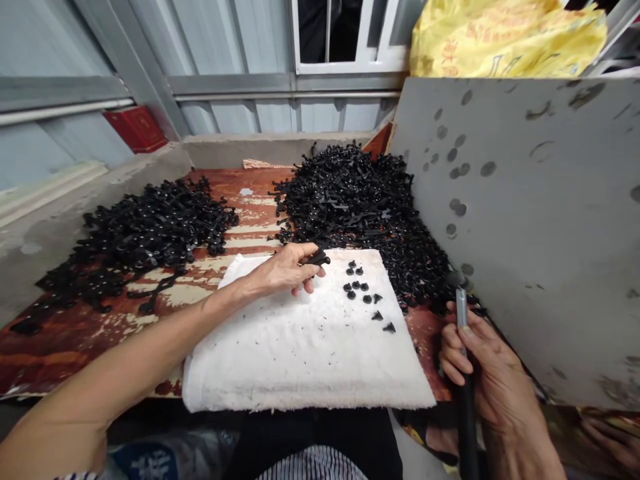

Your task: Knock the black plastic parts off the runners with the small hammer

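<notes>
While our left hand (295, 268) is pinching slim, knob-ended black pieces (320, 259) over white cloth (300, 373), our right hand (493, 360) is gripping a black-handled tool (467, 417), a grey board (530, 200) blocking the right.

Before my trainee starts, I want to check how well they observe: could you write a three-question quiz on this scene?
1. What does the right hand hold?
2. True or false: small black pieces lie on the white cloth.
3. What the left hand holds is coloured: A) yellow, B) black, C) red.

Key: 1. A dark-handled tool with a silvery shaft. 2. True. 3. B.
</notes>
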The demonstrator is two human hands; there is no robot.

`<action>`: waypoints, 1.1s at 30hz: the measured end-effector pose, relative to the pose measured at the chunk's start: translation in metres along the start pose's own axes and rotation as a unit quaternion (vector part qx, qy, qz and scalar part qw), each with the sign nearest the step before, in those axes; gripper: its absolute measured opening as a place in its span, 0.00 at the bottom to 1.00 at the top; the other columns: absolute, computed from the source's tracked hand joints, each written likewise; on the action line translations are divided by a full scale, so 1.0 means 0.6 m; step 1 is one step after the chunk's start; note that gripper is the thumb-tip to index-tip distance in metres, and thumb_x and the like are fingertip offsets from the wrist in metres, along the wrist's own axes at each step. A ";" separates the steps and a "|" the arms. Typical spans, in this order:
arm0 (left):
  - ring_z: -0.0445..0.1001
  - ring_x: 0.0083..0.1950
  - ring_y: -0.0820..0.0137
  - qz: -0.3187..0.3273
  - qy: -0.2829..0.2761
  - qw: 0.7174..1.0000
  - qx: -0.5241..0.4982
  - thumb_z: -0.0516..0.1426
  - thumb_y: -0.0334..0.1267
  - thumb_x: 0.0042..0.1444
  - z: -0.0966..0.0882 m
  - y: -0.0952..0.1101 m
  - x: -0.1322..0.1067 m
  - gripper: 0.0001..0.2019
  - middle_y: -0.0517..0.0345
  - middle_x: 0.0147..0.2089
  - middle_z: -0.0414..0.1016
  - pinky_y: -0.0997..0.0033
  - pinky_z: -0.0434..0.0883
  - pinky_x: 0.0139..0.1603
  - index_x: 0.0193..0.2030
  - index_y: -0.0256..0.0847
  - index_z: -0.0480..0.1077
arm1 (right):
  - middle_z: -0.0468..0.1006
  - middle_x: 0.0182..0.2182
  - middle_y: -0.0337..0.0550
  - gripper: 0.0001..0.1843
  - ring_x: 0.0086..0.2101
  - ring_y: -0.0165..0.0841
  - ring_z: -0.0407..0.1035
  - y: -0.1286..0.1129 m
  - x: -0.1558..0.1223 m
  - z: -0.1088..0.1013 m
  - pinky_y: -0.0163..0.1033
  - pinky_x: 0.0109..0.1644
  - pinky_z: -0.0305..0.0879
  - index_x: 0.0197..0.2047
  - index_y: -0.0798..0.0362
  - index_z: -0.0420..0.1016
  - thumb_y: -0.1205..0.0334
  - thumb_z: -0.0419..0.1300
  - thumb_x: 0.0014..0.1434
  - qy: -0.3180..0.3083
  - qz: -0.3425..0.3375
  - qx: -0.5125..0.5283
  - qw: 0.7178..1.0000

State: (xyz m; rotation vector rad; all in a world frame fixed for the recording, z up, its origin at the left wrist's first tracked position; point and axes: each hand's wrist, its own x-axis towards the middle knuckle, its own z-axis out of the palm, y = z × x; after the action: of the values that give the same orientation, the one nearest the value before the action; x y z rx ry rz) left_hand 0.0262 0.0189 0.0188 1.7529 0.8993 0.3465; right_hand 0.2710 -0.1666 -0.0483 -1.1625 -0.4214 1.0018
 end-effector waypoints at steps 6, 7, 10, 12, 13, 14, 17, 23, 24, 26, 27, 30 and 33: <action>0.75 0.41 0.70 0.255 0.068 0.899 0.350 0.47 0.29 0.60 0.029 -0.003 -0.033 0.16 0.53 0.44 0.76 0.71 0.74 0.39 0.48 0.41 0.73 | 0.64 0.19 0.29 0.24 0.13 0.18 0.51 0.007 -0.016 0.003 0.24 0.12 0.52 0.38 0.49 0.72 0.52 0.75 0.40 0.019 -0.012 -0.020 1.000; 0.75 0.41 0.70 0.287 0.078 0.869 0.395 0.46 0.27 0.59 0.039 -0.005 -0.041 0.19 0.52 0.46 0.75 0.69 0.74 0.40 0.50 0.42 0.73 | 0.65 0.19 0.29 0.23 0.13 0.18 0.51 0.010 -0.027 0.005 0.24 0.11 0.51 0.36 0.49 0.71 0.51 0.75 0.41 0.028 -0.016 -0.029 0.999; 0.75 0.38 0.71 0.335 0.064 0.807 0.482 0.44 0.24 0.59 0.077 -0.009 -0.058 0.22 0.50 0.50 0.74 0.69 0.74 0.36 0.52 0.43 0.71 | 0.67 0.21 0.30 0.20 0.13 0.18 0.51 0.025 -0.071 0.019 0.24 0.11 0.52 0.32 0.50 0.67 0.47 0.71 0.48 0.018 -0.004 -0.052 0.999; 0.76 0.37 0.71 0.361 0.049 0.783 0.504 0.43 0.26 0.62 0.102 -0.010 -0.064 0.20 0.49 0.50 0.75 0.69 0.75 0.36 0.52 0.42 0.71 | 0.71 0.25 0.33 0.19 0.14 0.18 0.51 0.035 -0.098 0.032 0.25 0.12 0.54 0.32 0.50 0.66 0.45 0.66 0.53 -0.014 -0.004 -0.060 0.998; 0.76 0.36 0.71 0.369 0.039 0.776 0.510 0.43 0.27 0.63 0.113 -0.010 -0.066 0.19 0.48 0.50 0.75 0.69 0.75 0.36 0.52 0.42 0.71 | 0.72 0.26 0.34 0.19 0.14 0.18 0.52 0.040 -0.108 0.040 0.24 0.12 0.55 0.33 0.50 0.66 0.45 0.65 0.55 -0.028 -0.009 -0.064 0.998; 0.76 0.36 0.71 0.373 0.028 0.771 0.515 0.42 0.28 0.65 0.123 -0.010 -0.067 0.19 0.47 0.51 0.75 0.70 0.75 0.36 0.52 0.42 0.70 | 0.72 0.26 0.34 0.19 0.14 0.18 0.53 0.044 -0.115 0.048 0.24 0.13 0.55 0.33 0.50 0.66 0.44 0.64 0.56 -0.046 -0.009 -0.067 0.997; 0.77 0.37 0.70 0.369 0.005 0.775 0.513 0.42 0.30 0.66 0.145 -0.014 -0.072 0.18 0.45 0.54 0.74 0.70 0.76 0.37 0.53 0.41 0.69 | 0.72 0.23 0.32 0.20 0.13 0.18 0.51 0.053 -0.127 0.069 0.24 0.12 0.54 0.33 0.50 0.63 0.44 0.64 0.56 -0.100 0.014 -0.055 0.993; 0.72 0.56 0.59 0.356 0.088 0.868 0.336 0.51 0.29 0.58 0.167 -0.030 -0.102 0.28 0.39 0.62 0.64 0.60 0.77 0.48 0.65 0.41 0.50 | 0.72 0.23 0.31 0.21 0.12 0.17 0.51 0.071 -0.135 0.084 0.23 0.12 0.53 0.31 0.50 0.61 0.47 0.66 0.54 -0.077 0.011 -0.013 0.997; 0.73 0.55 0.60 0.321 0.100 0.896 0.291 0.53 0.31 0.57 0.167 -0.029 -0.107 0.30 0.38 0.62 0.63 0.60 0.77 0.47 0.66 0.41 0.47 | 0.72 0.22 0.31 0.21 0.12 0.17 0.51 0.073 -0.136 0.084 0.23 0.12 0.53 0.31 0.50 0.61 0.46 0.67 0.53 -0.070 0.010 -0.013 0.997; 0.76 0.43 0.66 0.210 0.094 0.953 0.199 0.55 0.37 0.56 0.160 -0.023 -0.110 0.30 0.39 0.58 0.65 0.62 0.77 0.42 0.64 0.40 0.47 | 0.73 0.22 0.31 0.22 0.12 0.17 0.52 0.077 -0.137 0.086 0.23 0.12 0.53 0.32 0.50 0.61 0.46 0.67 0.53 -0.055 0.005 -0.020 0.998; 0.75 0.36 0.70 0.144 0.078 0.974 0.155 0.55 0.40 0.57 0.155 -0.019 -0.109 0.28 0.42 0.55 0.68 0.63 0.76 0.38 0.62 0.40 0.49 | 0.73 0.22 0.32 0.22 0.12 0.17 0.52 0.078 -0.138 0.088 0.23 0.12 0.53 0.31 0.50 0.61 0.45 0.67 0.52 -0.050 0.002 -0.025 0.998; 0.71 0.29 0.74 -0.005 -0.002 0.999 0.042 0.54 0.51 0.58 0.133 -0.010 -0.098 0.23 0.50 0.45 0.73 0.68 0.73 0.31 0.54 0.39 0.57 | 0.74 0.21 0.33 0.24 0.11 0.17 0.52 0.081 -0.142 0.096 0.23 0.11 0.52 0.31 0.50 0.60 0.44 0.68 0.51 -0.039 0.002 -0.035 0.999; 0.70 0.29 0.75 -0.049 -0.074 0.996 -0.018 0.54 0.56 0.58 0.117 -0.010 -0.088 0.21 0.56 0.37 0.73 0.72 0.69 0.29 0.44 0.38 0.64 | 0.73 0.19 0.32 0.25 0.11 0.18 0.52 0.084 -0.144 0.103 0.23 0.12 0.52 0.32 0.49 0.59 0.43 0.68 0.50 -0.025 -0.002 -0.031 0.999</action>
State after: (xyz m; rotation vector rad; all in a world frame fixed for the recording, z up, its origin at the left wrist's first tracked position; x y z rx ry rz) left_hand 0.0319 -0.0661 -0.0027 1.6704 0.8633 0.1644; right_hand 0.1589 -0.2011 -0.0521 -1.1929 -0.4973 1.0219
